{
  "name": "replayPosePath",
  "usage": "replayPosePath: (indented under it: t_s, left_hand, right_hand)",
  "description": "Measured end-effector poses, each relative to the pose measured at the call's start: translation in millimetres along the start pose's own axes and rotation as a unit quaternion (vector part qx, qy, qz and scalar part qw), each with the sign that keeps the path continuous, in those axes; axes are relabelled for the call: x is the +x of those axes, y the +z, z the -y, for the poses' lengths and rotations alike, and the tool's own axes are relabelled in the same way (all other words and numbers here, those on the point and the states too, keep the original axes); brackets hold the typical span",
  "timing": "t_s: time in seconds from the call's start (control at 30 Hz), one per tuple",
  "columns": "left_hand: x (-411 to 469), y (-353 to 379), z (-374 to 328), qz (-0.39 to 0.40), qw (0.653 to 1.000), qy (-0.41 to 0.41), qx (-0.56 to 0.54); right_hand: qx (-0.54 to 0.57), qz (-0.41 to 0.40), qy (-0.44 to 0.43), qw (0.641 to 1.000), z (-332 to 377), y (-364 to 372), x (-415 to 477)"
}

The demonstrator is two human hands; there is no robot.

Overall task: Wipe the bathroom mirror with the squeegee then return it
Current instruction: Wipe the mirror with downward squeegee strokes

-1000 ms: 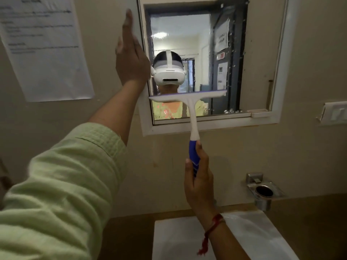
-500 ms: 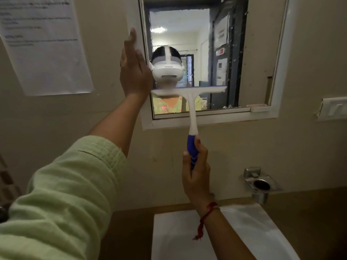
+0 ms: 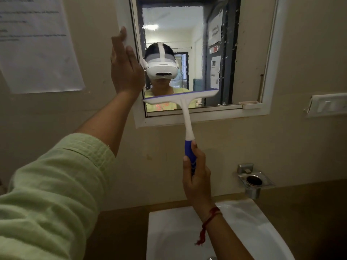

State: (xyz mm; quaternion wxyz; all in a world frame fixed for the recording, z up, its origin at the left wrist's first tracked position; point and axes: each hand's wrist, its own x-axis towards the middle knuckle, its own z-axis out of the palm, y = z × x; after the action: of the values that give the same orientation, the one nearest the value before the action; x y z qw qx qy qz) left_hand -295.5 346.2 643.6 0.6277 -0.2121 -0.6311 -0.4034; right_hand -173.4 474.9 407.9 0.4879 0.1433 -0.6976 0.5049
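The white-framed bathroom mirror (image 3: 249,53) hangs on the beige wall and reflects a person wearing a headset. A white squeegee (image 3: 185,109) with a blue grip lies with its blade across the lower left part of the glass, tilted up to the right. My right hand (image 3: 196,175) grips the blue handle from below. With straight fingers, my left hand (image 3: 124,66) rests flat against the mirror's left frame. Water specks dot the right side of the glass.
A white sink (image 3: 244,222) sits below my right arm. To its upper right a chrome holder (image 3: 252,182) is fixed to the wall. A switch plate (image 3: 328,106) is at the right, and a printed paper sheet (image 3: 37,47) at the upper left.
The squeegee blade has slid a little lower on the glass and tilted, its right end higher. My left hand has slipped down along the left frame.
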Motion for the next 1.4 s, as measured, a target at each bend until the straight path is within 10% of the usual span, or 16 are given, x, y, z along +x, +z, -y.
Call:
replayPosePath:
  t_s: [1.4]
  left_hand:
    - [-1.7, -6.6, -6.1, 0.002, 1.0, -0.01, -0.008]
  right_hand:
    - [0.046, -0.002, 0.025, 0.999, 32.3, -27.8, -1.9]
